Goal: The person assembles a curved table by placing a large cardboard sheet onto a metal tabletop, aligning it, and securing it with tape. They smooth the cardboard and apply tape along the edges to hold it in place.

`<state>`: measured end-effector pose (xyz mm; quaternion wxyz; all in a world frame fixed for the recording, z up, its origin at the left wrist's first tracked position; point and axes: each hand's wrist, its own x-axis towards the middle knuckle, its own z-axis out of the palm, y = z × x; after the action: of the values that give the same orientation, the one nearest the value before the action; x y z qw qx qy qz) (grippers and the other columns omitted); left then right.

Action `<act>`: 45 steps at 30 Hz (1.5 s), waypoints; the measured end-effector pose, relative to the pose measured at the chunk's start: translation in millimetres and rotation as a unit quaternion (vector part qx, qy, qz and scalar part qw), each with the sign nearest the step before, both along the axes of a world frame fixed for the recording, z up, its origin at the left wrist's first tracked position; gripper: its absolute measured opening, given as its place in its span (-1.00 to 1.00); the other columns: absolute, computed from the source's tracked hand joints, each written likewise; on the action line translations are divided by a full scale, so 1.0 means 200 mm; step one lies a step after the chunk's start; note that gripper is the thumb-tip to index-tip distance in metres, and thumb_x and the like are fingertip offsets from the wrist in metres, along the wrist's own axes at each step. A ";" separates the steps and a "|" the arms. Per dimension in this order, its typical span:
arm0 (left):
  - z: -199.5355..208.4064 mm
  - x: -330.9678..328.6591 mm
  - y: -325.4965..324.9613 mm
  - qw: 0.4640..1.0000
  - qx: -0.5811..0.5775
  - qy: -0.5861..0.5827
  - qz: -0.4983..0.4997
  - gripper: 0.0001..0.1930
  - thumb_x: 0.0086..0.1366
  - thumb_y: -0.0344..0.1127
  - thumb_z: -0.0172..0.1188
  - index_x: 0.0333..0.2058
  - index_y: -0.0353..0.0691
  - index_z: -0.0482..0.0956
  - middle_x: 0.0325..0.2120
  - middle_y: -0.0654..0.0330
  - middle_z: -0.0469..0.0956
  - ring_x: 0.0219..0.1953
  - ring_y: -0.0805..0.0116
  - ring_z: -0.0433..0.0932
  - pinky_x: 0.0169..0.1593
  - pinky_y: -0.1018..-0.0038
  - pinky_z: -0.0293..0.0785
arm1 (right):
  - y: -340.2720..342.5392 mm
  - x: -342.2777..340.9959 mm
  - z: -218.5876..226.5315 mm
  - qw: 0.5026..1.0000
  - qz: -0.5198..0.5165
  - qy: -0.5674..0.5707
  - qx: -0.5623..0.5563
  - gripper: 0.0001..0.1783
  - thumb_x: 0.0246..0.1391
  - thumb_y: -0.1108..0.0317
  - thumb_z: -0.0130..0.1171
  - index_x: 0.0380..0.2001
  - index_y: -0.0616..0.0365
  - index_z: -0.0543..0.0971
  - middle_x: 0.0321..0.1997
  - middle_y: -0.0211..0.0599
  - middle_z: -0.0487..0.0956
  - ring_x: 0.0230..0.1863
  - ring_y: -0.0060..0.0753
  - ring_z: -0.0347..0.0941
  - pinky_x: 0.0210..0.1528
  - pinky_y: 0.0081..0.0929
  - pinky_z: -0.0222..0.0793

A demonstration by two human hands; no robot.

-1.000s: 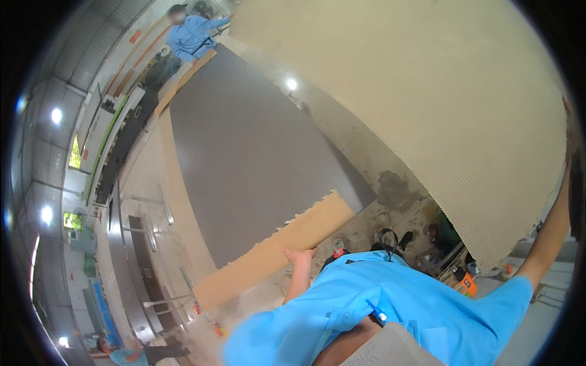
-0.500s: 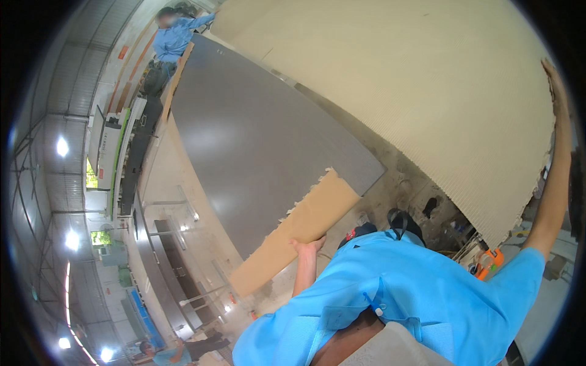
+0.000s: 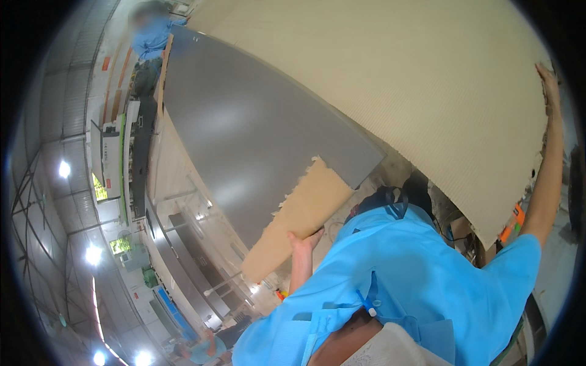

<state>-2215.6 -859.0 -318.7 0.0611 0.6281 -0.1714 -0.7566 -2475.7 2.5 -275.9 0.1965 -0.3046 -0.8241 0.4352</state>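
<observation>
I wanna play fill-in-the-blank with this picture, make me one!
The left hand is at the brown strip, while the hand at the cream sheet is the ____ one.
The large panel beside the strip's torn edge is coloured ____.
The person's shirt is coloured ____.

Missing words: right; grey; blue.

Well left of the left hand [image 3: 303, 245], bright lamps [image 3: 93, 254] shine along a grey roof [image 3: 66, 61]; small windows [image 3: 120, 246] show green, and pale floor [image 3: 172, 175] spreads nearer.
</observation>
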 end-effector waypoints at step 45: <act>-0.29 -0.08 -0.11 0.984 0.021 0.115 -0.135 -0.57 0.44 0.01 -0.07 0.08 -0.13 0.47 0.07 0.18 0.53 0.12 0.16 0.49 0.14 0.18 0.44 | -1.34 0.97 -0.64 0.966 -0.120 0.067 -0.220 -0.48 0.17 0.07 0.40 -0.03 0.31 0.64 -0.09 -0.21 0.66 -0.15 -0.43 0.55 -0.09 -0.49 0.44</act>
<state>-2230.9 -881.2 -376.1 -0.0353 0.5092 -0.2302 -0.8285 -2281.6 -265.9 -404.5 0.2304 -0.4067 -0.6508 0.5983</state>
